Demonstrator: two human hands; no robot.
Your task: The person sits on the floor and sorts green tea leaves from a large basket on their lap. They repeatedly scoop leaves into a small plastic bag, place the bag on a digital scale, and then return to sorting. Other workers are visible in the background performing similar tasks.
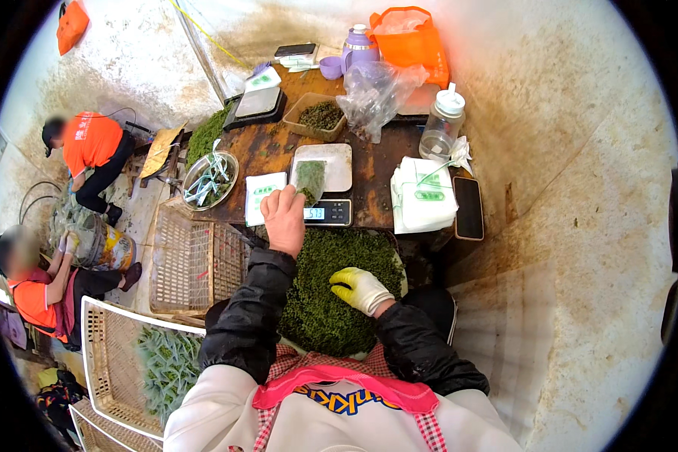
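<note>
A clear plastic bag (pixel 309 176) of small green plant bits lies on the pale pan of a digital scale (pixel 339 167), whose display is lit. My bare left hand (pixel 283 218) reaches over the scale's front, its fingers closed on the bag's near end. Below the table edge spreads a big round heap of small green plant bits (pixel 331 256). Over this heap is my right hand (pixel 360 291), in a white glove with yellow fingers. Its fingers are curled together, and whatever may be inside them is hidden.
White packet stacks (pixel 423 197) (pixel 264 194), a phone (pixel 468 209), a lidded clear jar (pixel 443 120), a plastic tub (pixel 315 117) and a round bowl of tied bags (pixel 211 181) crowd the wooden table. Baskets (pixel 196 260) stand at left, where two people in orange work.
</note>
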